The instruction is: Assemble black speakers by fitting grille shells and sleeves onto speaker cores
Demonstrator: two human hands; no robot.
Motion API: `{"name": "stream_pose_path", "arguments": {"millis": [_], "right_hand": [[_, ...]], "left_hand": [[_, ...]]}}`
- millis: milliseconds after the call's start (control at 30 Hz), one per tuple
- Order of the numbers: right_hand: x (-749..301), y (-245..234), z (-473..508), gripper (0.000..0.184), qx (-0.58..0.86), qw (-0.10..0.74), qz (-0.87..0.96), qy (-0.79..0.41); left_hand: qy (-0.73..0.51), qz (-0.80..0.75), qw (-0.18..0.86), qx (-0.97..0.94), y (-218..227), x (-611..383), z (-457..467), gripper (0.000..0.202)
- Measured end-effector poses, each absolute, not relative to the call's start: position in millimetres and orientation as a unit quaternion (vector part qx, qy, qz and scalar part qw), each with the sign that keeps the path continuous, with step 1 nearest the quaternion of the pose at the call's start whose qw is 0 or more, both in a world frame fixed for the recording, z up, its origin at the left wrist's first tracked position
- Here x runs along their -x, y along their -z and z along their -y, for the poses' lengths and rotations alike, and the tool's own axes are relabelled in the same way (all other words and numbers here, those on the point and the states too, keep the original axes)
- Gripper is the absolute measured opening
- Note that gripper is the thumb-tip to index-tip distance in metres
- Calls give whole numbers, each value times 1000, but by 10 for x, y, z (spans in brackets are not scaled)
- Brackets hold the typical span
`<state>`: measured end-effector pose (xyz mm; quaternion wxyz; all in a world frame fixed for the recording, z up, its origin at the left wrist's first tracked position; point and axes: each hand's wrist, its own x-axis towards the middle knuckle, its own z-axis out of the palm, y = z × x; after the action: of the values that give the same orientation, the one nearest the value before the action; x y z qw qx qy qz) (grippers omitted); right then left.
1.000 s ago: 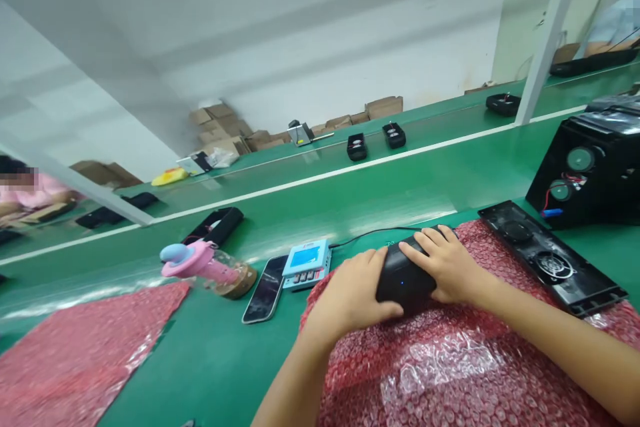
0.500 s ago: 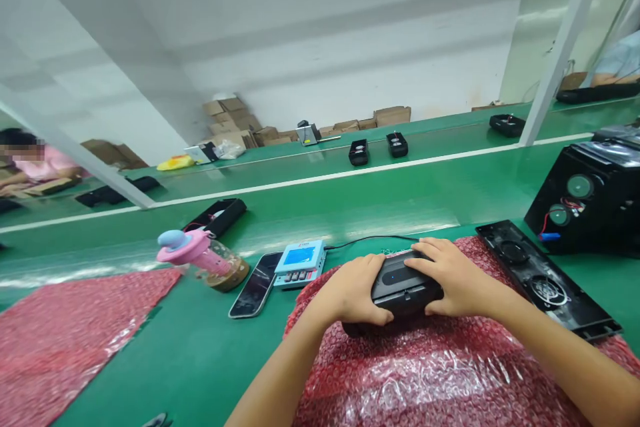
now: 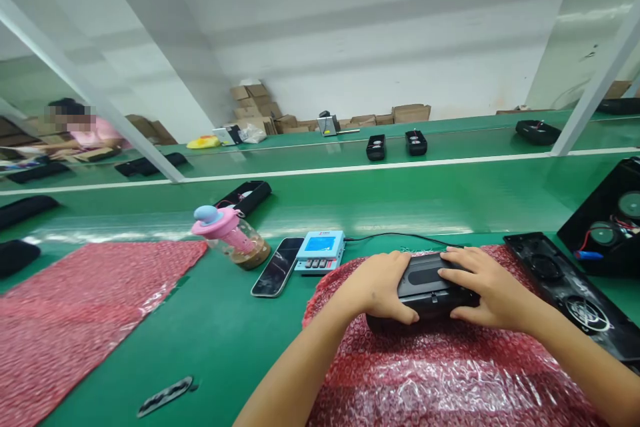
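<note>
A black box-shaped speaker (image 3: 424,278) with a dark oval panel on top lies on red bubble wrap (image 3: 400,380). My left hand (image 3: 383,285) grips its left end, thumb along the near side and fingers over the top. At the other end, my right hand (image 3: 487,288) is wrapped round the right side, fingertips on the top panel. The speaker's underside is hidden. Right of my right hand lies a long black panel (image 3: 555,280) with a round white-ringed opening. A light blue meter (image 3: 320,252) with a screen and keys sits beyond my left hand, trailing a black cable.
Left of the meter are a phone (image 3: 278,267) and a pink-lidded cup (image 3: 235,240). A grey strip (image 3: 165,396) lies at the front. More bubble wrap (image 3: 100,307) covers the left. Open black housings (image 3: 376,147) stand across the bench, and a person (image 3: 93,130) sits far left.
The view has swung, so everything sits farther right in the picture, and the grey strip shows fully. Both hands keep hold of the speaker; its small blue light no longer shows.
</note>
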<state>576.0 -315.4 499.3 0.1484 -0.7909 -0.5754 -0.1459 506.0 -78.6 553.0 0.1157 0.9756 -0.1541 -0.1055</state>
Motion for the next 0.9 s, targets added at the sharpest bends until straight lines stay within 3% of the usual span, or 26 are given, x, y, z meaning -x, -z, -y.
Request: {"name": "stream_pose_path", "arguments": {"millis": [267, 467, 700, 900], "right_hand": [[-5753, -4996, 3160, 54, 800, 145, 567, 136], [-5582, -5124, 3020, 67, 815, 130, 554, 110], [-5505, -5077, 2852, 45, 806, 145, 557, 137], [-5518, -5022, 2859, 42, 788, 158, 570, 173]], "left_hand": [[95, 158, 107, -977, -5511, -5054, 796, 80], [88, 159, 94, -979, -5498, -5040, 802, 76], [86, 161, 96, -978, -5491, -5035, 802, 74], [86, 159, 103, -978, -5501, -5026, 804, 72]]}}
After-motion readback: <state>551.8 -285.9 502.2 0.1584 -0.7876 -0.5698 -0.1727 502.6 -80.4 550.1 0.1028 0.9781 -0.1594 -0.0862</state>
